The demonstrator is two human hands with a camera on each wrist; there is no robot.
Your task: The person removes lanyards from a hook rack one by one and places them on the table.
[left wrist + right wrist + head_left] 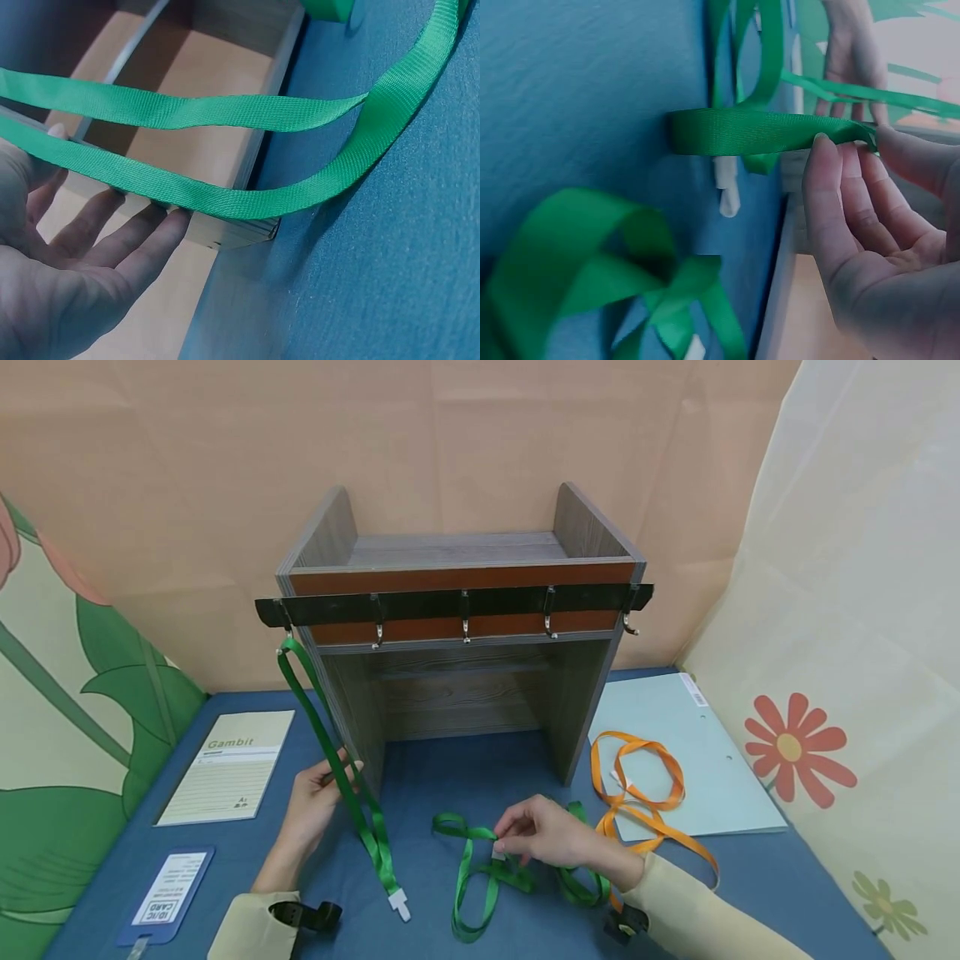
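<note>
A green lanyard (330, 747) hangs from the leftmost hook of a black hook rail (420, 605), its white clip (400, 904) low over the blue cloth. My left hand (315, 793) is beside this lanyard, fingers extended; in the left wrist view the fingertips (176, 217) lie against the strap's edge. With thumb and fingers, my right hand (546, 833) pinches another green lanyard strap (742, 132), lifted partly off the cloth. More green strap (581, 885) lies under and beside the right wrist; whether it belongs to the same lanyard I cannot tell.
The rail crosses the front of a grey wooden shelf (585, 693). An orange lanyard (675, 785) lies partly on a pale blue folder (705, 760) at right. At left are a Gambit notepad (228, 768) and a blue card holder (168, 893).
</note>
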